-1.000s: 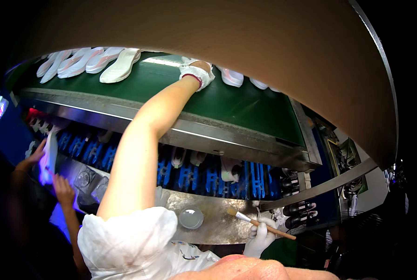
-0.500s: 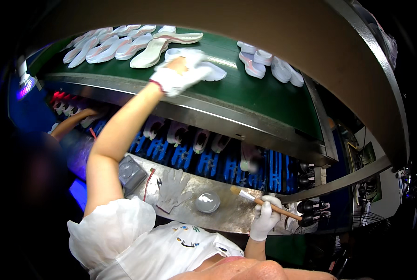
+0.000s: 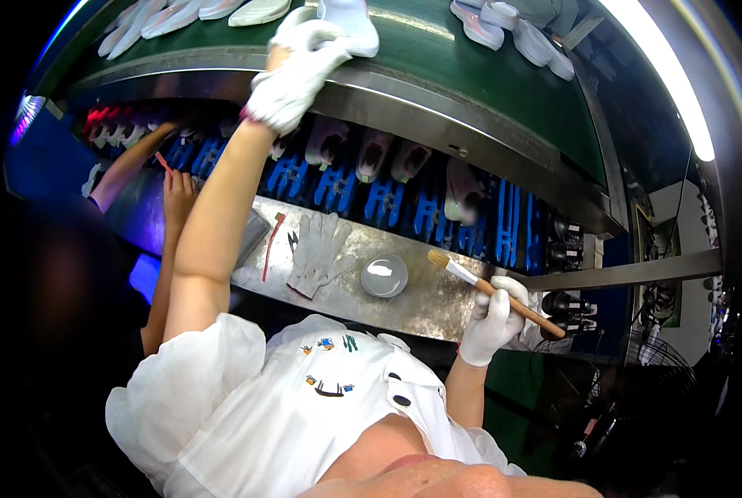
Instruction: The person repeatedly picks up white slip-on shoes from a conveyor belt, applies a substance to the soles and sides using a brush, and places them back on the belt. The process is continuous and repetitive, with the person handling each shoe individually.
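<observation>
My left hand (image 3: 299, 76), in a white knit glove, is closed on the near end of a white shoe sole (image 3: 351, 26) at the front of the green belt. The sole's far end runs out of the picture. On my other side, my gloved right hand (image 3: 495, 322) grips a wooden-handled brush (image 3: 504, 295), its pale bristles pointing left. Between the hands, a small round dish (image 3: 384, 275) of whitish liquid rests on the metal ledge (image 3: 437, 303). A grey glove (image 3: 317, 256) and a red-handled small brush (image 3: 271, 246) lie left of the dish.
Several white and pink soles (image 3: 172, 18) lie along the green belt (image 3: 421, 62). Under it, shoe uppers (image 3: 371, 156) sit on a row of blue racks (image 3: 383, 203). A co-worker's hand (image 3: 178, 199) holds a red-handled tool at left. A metal bar (image 3: 628, 272) crosses at right.
My left hand has closed on a sole and drawn it toward the belt's front edge. The view has tipped down. A co-worker's second hand has appeared; my right hand still holds the brush.
</observation>
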### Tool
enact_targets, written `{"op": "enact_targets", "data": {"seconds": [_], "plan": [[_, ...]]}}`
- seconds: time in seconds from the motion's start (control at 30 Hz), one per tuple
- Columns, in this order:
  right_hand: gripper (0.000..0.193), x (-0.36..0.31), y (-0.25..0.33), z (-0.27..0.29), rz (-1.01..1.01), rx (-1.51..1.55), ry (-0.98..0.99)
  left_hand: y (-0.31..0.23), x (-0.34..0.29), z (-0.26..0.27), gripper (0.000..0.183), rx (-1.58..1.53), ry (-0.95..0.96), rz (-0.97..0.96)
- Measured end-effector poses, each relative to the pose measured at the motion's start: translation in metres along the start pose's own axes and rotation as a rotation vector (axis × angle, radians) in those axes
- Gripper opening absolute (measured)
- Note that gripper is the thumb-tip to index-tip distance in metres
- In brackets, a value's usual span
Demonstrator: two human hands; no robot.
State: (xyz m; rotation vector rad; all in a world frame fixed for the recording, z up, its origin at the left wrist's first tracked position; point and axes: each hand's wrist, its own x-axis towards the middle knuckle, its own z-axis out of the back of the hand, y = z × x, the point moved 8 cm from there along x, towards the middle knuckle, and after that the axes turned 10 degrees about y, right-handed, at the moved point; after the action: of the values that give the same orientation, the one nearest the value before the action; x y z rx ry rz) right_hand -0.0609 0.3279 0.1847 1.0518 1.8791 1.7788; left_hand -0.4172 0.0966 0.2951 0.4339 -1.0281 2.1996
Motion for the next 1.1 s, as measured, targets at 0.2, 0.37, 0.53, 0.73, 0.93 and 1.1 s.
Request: {"op": "enact_targets", "data": {"seconds": [0.2,0.37,0.53,0.73,0.93,1.1], "plan": [[0.014,0.002,0.004,-0.012,0.008,-0.007,0.061,0.028,0.007,-0.040,0.089,-2.241,-0.052,0.355],[0.017,0.001,0.001,-0.010,0.010,-0.049,0.019,0.005,0.032,-0.076,0.089,-2.622,-0.031,0.208],[0.017,0.004,-0.001,-0.006,0.010,-0.086,0.007,-0.012,0.006,-0.059,0.066,-2.638,0.091,0.080],[0.019,0.042,0.044,-0.026,0.165,-0.170,0.112,-0.081,-0.113,-0.065,0.082,-2.055,0.307,0.198],[0.018,0.057,0.083,-0.078,0.324,-0.196,0.338,-0.085,-0.196,-0.110,0.081,-1.795,0.456,0.614],[0.014,0.062,0.082,-0.105,0.334,-0.312,0.460,-0.087,-0.212,-0.112,0.075,-1.789,0.501,0.611]]}}
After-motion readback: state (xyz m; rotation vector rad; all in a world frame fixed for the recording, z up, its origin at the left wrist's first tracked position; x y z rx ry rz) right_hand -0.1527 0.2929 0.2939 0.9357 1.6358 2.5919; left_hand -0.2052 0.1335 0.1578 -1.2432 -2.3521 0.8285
